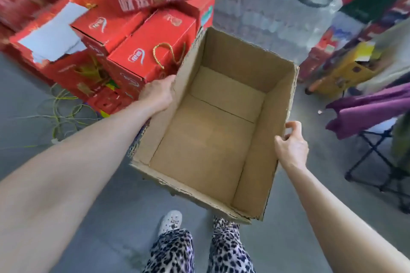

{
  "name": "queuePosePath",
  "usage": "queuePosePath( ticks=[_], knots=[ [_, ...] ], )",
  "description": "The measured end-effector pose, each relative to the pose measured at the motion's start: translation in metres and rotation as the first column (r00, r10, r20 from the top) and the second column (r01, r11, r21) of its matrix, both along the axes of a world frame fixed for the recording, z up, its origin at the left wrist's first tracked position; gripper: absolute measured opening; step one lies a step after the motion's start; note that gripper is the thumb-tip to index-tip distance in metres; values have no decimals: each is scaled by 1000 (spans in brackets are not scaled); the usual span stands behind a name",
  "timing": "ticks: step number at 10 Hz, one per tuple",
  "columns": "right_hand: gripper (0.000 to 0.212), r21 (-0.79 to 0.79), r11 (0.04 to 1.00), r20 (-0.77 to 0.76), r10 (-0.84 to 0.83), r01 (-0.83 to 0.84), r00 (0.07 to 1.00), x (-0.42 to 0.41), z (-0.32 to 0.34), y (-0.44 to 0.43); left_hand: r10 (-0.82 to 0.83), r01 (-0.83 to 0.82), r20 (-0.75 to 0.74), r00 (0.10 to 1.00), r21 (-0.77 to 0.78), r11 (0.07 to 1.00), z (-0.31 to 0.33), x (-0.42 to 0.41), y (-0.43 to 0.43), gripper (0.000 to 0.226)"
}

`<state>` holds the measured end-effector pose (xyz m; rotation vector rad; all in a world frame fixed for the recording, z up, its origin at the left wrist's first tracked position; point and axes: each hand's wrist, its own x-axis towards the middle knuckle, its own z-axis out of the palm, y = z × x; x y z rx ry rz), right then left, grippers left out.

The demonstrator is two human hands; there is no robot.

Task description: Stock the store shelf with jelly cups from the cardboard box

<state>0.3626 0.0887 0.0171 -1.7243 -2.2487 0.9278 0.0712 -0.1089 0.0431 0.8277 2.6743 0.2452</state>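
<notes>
An open brown cardboard box [250,175] hangs tilted above the grey floor in front of me. Its inside shows only bare cardboard; no jelly cups are in view. My left hand [158,93] grips the box's left wall near the far corner, with its fingers hidden behind the cardboard. My right hand [291,143] is at the right wall's upper edge, fingers curled and pinching the rim from outside. No store shelf is in view.
Stacked red gift boxes [153,51] with gold cord handles stand to the left, touching the box's far left corner. Packs of clear bottles [277,6] fill the back. A folding stool [377,153] with purple cloth is at the right. Yellow-green cords [60,113] lie on the floor at the left.
</notes>
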Motion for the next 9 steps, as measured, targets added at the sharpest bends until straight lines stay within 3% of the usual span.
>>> queuePosePath(
  ticks=[3,5,6,7,8,9],
  knots=[
    [35,-109,986,84,138,-129,987,-91,-61,88,128,-136,-91,988,-88,987,-51,-62,98,61],
    [32,-245,953,96,205,-176,974,-101,-100,87,117,-105,144,983,-90,990,-102,-47,79,70],
    [35,-281,943,112,214,-176,970,-104,-102,86,87,-70,199,976,-93,993,-107,-24,52,64],
    [38,-277,932,265,308,-234,914,-107,-89,88,119,-99,227,967,-99,990,-98,-5,30,59],
    [40,-207,882,395,472,-424,788,-108,-71,89,122,-108,226,967,-74,991,-81,13,15,57],
    [54,-79,698,363,685,-712,631,-115,-41,82,39,-38,155,987,-7,999,-53,27,7,53]
  ],
)
